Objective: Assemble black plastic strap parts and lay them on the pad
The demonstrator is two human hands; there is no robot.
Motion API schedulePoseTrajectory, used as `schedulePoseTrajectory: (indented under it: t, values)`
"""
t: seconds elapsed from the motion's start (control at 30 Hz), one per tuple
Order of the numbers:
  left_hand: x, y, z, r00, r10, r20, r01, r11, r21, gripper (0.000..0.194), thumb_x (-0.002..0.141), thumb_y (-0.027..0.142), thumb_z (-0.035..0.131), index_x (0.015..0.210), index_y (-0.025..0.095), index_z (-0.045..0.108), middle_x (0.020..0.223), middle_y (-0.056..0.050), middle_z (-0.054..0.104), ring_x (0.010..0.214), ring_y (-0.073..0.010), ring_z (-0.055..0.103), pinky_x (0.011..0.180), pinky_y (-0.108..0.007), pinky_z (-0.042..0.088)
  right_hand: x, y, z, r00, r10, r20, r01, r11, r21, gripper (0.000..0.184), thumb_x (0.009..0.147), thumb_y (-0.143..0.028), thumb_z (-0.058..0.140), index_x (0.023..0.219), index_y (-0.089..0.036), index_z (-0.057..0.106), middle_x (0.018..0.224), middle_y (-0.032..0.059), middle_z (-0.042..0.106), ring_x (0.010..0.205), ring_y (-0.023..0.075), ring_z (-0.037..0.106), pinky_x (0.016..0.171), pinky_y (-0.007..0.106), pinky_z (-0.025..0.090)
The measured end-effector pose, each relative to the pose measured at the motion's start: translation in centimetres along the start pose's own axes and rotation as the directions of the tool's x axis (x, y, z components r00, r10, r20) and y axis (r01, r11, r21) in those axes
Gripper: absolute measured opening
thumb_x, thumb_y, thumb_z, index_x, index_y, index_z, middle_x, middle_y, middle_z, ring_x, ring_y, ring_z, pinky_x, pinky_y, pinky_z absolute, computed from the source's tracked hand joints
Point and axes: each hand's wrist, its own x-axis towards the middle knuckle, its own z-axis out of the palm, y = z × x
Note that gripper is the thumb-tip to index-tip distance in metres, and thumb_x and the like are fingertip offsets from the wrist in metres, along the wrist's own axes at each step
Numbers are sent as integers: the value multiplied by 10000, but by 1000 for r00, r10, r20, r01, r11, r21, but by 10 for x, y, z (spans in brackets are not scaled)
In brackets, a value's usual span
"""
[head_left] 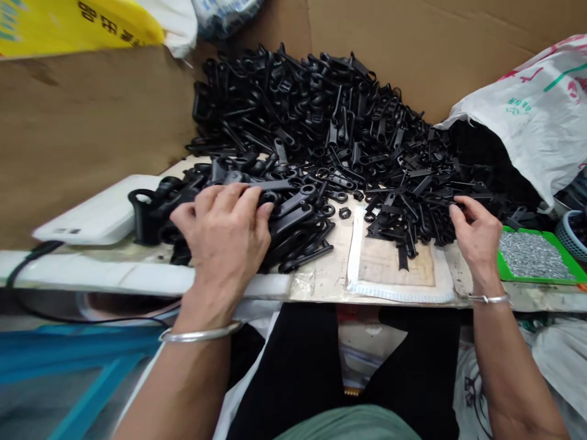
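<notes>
My left hand rests on a stack of long black plastic parts with ring ends, its fingers curled round a part whose far side is hidden by the hand. At the right, my right hand has thumb and fingers pinched on a thin black plastic piece at the edge of a heap of smaller flat black pieces. Under that heap lies a white-edged cloth pad. Two small black toothed rings, one of them a ring near the pad, sit between the heaps.
A large pile of black parts rises against the cardboard wall. On the left lies a white box with a black cable. A green tray of small metal pieces, a blue basket and a white sack stand right.
</notes>
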Motion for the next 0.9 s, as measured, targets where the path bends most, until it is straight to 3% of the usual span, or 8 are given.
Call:
schedulePoseTrajectory:
  t: [0.2, 0.3, 0.33, 0.43, 0.5, 0.6, 0.67, 0.9]
  values:
    - [-17, 56, -13, 998, 55, 14, -47, 945, -325, 278, 901, 348, 511, 1017, 168, 689, 1210, -156, 666, 1200, -345, 523, 1020, -533, 294, -44, 6, -38, 940, 129, 317, -271, 845, 462, 390, 780, -340, 706, 1150, -220, 685, 820, 22, 723, 703, 173, 666, 672, 332, 572]
    - [-39, 94, -22, 953, 131, 272, 112, 684, -720, 279, 882, 372, 543, 1016, 186, 701, 1114, -119, 697, 1107, -302, 590, 972, -435, 410, -67, -3, -44, 820, 12, 572, -336, 819, 465, 283, 763, -303, 718, 1035, -225, 739, 918, 40, 752, 811, 196, 704, 754, 342, 588]
    - [-48, 105, -25, 879, 207, 429, 253, 560, -789, 290, 887, 390, 540, 1016, 190, 705, 1045, -104, 712, 1017, -278, 629, 897, -390, 461, -73, -7, -44, 768, -34, 640, -343, 822, 455, 252, 768, -290, 711, 1009, -227, 749, 932, 39, 756, 827, 197, 707, 766, 335, 586]
    - [-73, 125, -26, 501, 491, 713, 688, 274, -672, 345, 881, 464, 548, 913, 163, 713, 779, -69, 694, 664, -186, 632, 618, -279, 478, -80, -16, -36, 673, -118, 730, -344, 824, 450, 227, 805, -293, 671, 1007, -229, 753, 944, 34, 761, 845, 189, 709, 783, 317, 575]
    - [-85, 128, -24, 393, 515, 762, 837, 142, -528, 369, 851, 486, 594, 784, 136, 687, 670, -48, 645, 530, -129, 566, 533, -238, 435, -78, -16, -27, 714, -86, 695, -332, 832, 444, 238, 844, -344, 633, 1017, -221, 743, 956, 44, 760, 870, 195, 708, 794, 324, 565]
    - [-95, 123, -22, 413, 327, 850, 902, -19, -431, 346, 792, 460, 683, 723, 122, 663, 651, -40, 633, 503, -102, 543, 491, -210, 421, -70, -11, -12, 861, 4, 508, -188, 931, 312, 245, 888, -366, 586, 1011, -207, 725, 967, 62, 751, 865, 212, 698, 794, 349, 542]
    - [-98, 118, -24, 414, 225, 882, 910, -94, -404, 329, 783, 443, 702, 754, 116, 679, 680, -54, 654, 536, -107, 557, 491, -204, 437, -66, -12, -2, 910, -48, 412, -8, 991, 132, 227, 901, -325, 573, 1032, -203, 713, 981, 74, 739, 856, 225, 686, 799, 365, 523]
    - [-100, 113, -29, 376, 169, 911, 905, -280, -322, 347, 772, 414, 737, 873, 83, 705, 856, -127, 723, 693, -158, 656, 658, -261, 551, -55, -38, 28, 877, -200, 436, 306, 933, -188, 326, 896, -227, 587, 1219, -249, 625, 1154, 88, 690, 947, 258, 680, 729, 342, 524]
